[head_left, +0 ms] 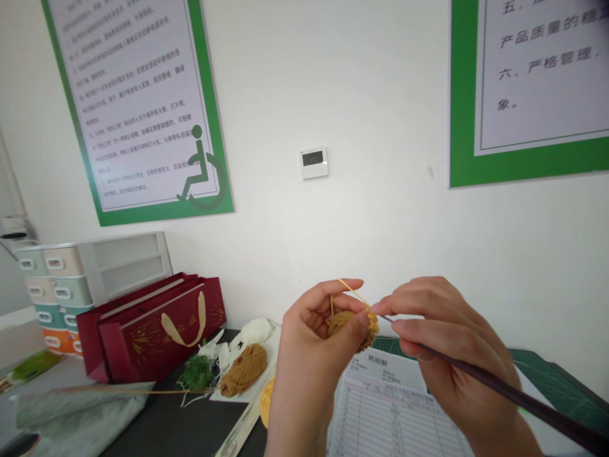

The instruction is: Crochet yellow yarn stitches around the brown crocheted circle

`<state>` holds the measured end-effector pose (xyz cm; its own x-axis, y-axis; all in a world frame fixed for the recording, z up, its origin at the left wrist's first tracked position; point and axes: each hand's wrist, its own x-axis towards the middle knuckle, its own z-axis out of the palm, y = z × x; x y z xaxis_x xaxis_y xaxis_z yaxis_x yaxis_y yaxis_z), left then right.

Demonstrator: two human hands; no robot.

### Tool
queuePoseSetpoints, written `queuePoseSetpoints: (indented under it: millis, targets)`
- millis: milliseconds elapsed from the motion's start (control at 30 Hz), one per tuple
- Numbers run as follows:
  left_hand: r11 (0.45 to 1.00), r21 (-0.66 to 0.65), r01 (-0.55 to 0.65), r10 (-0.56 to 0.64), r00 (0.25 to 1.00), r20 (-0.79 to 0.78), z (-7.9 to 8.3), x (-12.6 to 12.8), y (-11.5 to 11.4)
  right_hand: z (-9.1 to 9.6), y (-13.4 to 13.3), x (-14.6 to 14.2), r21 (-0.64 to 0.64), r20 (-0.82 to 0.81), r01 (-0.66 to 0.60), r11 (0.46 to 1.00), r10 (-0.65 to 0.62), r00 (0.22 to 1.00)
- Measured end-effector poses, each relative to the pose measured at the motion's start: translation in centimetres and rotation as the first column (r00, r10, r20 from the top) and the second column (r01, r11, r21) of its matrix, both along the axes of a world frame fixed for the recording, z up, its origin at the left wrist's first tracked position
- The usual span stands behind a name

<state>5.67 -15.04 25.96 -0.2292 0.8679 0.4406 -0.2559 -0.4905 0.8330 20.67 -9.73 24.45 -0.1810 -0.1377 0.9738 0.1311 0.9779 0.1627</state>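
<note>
Nearest is a long, slim hook with a dark purplish-brown handle (504,387), which looks light and rigid; its smooth shaft could slip, so the pinch well forward suits it. The right hand (451,346) grips it there between thumb and fingers. Whether the tip is through a stitch is too small to tell.

The left hand (309,339) is closed around a small, rounded piece of brown and yellow crocheted yarn (345,327), held up in front of the chest, thumb pressed against its near face. It should be almost weightless, soft and squashy, not fragile, though open loops at the yellow edge could pull out if tugged. The best hold is the firm brown body, just beside the working edge. A thin yellow yarn strand (353,291) passes over the raised left forefinger to that edge; light tension should suit it.

Beyond and below lie a white printed sheet with a ruled table (390,412), a green cutting mat (547,368) and a fuzzy oval brown yarn ball (245,370). Farthest, a small white wall panel (314,163) hangs on the wall.
</note>
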Motion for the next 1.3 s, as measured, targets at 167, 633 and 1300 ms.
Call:
queuePoseSetpoints:
  millis: [167, 633, 1300]
  targets:
    - [0.990, -0.006, 0.142, -0.142, 0.990, 0.005, -0.4, -0.4, 0.3, -0.2, 0.1, -0.5, 0.069, -0.063, 0.069, 0.995, -0.065, 0.996]
    - [0.970, -0.014, 0.244, -0.237, 0.953, 0.188, 0.0, 0.1, 0.0, -3.1, 2.0, -3.1, -0.113, -0.333, -0.258, 0.959, 0.209, 0.920]
    - [0.993, 0.079, -0.089, 0.088, 0.996, 0.007, -0.2, 1.8, 0.1, -2.5, 0.0, -2.4, -0.228, -0.446, -0.029, 0.973, -0.078, 0.892]
